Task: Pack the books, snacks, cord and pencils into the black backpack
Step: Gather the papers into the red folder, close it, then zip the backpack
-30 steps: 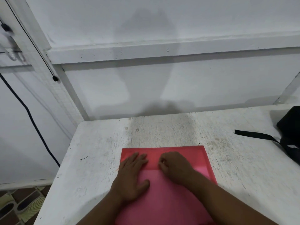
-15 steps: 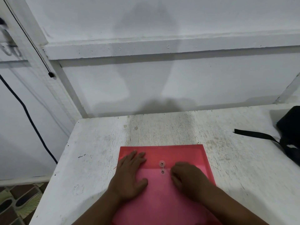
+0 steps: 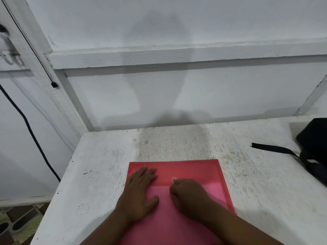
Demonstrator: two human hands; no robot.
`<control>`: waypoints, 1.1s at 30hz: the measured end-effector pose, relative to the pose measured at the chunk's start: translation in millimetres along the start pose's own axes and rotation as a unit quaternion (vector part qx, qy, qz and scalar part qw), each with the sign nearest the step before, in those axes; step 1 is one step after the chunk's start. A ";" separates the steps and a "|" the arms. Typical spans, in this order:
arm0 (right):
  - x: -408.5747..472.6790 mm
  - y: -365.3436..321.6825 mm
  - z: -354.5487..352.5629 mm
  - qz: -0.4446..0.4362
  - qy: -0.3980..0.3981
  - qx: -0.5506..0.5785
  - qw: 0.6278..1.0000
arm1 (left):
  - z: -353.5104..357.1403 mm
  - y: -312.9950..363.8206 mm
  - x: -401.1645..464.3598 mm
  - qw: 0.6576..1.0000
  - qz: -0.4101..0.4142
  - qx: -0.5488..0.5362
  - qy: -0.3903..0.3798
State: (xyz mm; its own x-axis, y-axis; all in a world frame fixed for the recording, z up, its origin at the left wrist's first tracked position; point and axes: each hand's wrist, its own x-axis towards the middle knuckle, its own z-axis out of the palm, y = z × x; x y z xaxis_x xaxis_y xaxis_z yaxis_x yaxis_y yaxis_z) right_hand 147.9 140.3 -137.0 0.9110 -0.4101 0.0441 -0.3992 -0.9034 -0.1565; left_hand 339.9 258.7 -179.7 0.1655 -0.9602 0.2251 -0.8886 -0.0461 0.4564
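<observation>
A: While the translucent red plastic envelope (image 3: pixel 192 172) lies flat on the worn white wooden table (image 3: pixel 99 174), it is pressed by the left hand (image 3: pixel 139 193), fingers straight.

B: Right hand (image 3: pixel 189 195)?

A: Fingers curled at the round clasp (image 3: pixel 174 180); whether anything is pinched cannot be told. Black fabric backpack (image 3: pixel 315 147) is seen at the table's right edge, well apart.

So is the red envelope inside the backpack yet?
No, the red envelope lies flat on the table, apart from the backpack.
</observation>
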 end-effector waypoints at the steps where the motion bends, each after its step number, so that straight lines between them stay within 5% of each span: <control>1: 2.9 0.7 -0.8 -0.006 -0.001 -0.001 1.000 | 0.0 0.0 -0.1 1.000 -0.001 -0.001 -0.001; 9: 28.3 15.1 -10.0 0.078 -0.034 0.130 0.988 | -0.6 0.6 -0.2 1.000 -0.006 -0.006 -0.010; 20: 11.5 26.1 -0.2 0.099 0.033 0.202 0.974 | -1.1 0.8 0.6 1.000 -0.018 -0.003 -0.015; 33: -10.1 15.6 -2.5 0.134 -0.026 0.138 0.981 | -2.2 6.1 3.7 1.000 -0.024 0.007 -0.018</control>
State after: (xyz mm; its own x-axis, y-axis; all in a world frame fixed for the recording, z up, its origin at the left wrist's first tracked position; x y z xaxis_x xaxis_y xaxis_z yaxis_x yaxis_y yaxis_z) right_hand 132.3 130.0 -137.4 0.7838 -0.6154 -0.0838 -0.5886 -0.6929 -0.4165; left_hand 336.0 255.5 -174.2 0.1919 -0.9662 0.1720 -0.8864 -0.0954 0.4529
